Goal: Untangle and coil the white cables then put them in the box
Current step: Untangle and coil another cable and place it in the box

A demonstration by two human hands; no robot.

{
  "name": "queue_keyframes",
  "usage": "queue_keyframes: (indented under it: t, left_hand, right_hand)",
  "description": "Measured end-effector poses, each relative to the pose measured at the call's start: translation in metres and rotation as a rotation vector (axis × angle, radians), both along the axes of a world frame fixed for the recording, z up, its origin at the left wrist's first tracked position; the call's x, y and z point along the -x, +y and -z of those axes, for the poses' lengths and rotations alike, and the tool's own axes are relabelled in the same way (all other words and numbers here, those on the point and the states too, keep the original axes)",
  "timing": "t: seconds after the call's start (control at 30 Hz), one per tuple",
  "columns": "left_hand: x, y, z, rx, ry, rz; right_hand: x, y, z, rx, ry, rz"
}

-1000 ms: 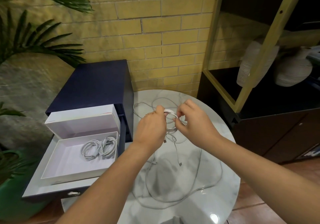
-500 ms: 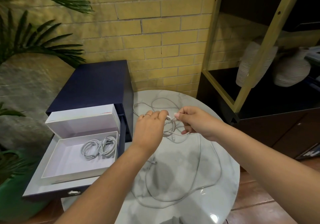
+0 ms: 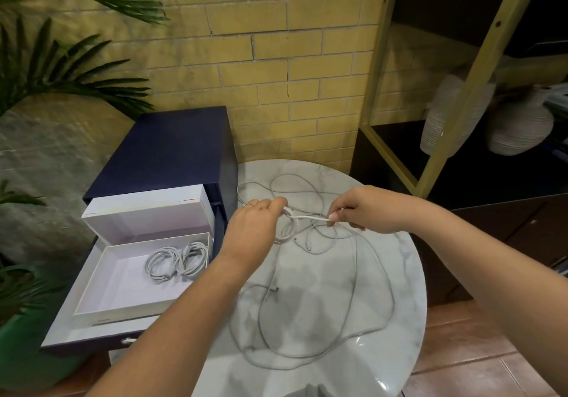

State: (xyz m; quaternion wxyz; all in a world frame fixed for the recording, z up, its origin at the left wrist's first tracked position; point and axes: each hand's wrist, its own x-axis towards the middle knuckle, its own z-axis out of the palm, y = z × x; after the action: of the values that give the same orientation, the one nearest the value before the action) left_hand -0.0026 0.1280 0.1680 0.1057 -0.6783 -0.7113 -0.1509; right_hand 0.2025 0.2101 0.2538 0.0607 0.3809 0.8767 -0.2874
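Note:
My left hand (image 3: pixel 256 227) grips a small coil of white cable (image 3: pixel 284 234) above the round marble table (image 3: pixel 399 320). My right hand (image 3: pixel 365 212) pinches the same cable a short way off, so a straight stretch (image 3: pixel 309 217) runs between the two hands. Loose white cable (image 3: pixel 307 329) sprawls in wide tangled loops over the tabletop below, with plug ends showing near the middle. The open white box (image 3: pixel 123 298) lies in the pulled-out drawer at the left. Two coiled white cables (image 3: pixel 176 261) sit inside it.
A dark blue drawer cabinet (image 3: pixel 166 151) stands left of the table, its drawer (image 3: pixel 76 332) pulled out. The box lid (image 3: pixel 147 212) leans behind the box. A dark shelf unit with a gold frame (image 3: pixel 455 89) and two vases is at the right. Palm leaves hang at the left.
My right hand has pulled away to the right, drawing a straight length of cable out from the coil held by my left hand. The left hand stayed nearly in place.

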Motion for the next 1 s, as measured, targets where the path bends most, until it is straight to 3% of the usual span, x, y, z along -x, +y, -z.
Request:
queue_keyframes:
  t: [0.23, 0.37, 0.53, 0.87, 1.0]
  left_hand:
    - [0.000, -0.004, -0.007, 0.172, -0.295, 0.025]
    - [-0.013, -0.003, -0.011, 0.196, -0.313, 0.006]
    - [-0.024, -0.003, -0.011, 0.242, -0.353, -0.003]
    - [-0.023, -0.007, -0.014, 0.192, -0.126, -0.055]
    - [-0.021, -0.007, -0.012, 0.152, -0.097, -0.028]
  right_hand:
    - [-0.003, 0.007, 0.012, -0.146, -0.027, 0.023]
    - [0.012, -0.007, 0.025, 0.015, 0.197, -0.002]
    - [0.025, -0.014, 0.033, -0.028, 0.367, 0.064]
    - [0.027, -0.013, 0.036, 0.031, 0.445, 0.141]
    - [0.025, -0.003, 0.044, -0.285, 0.430, 0.071]
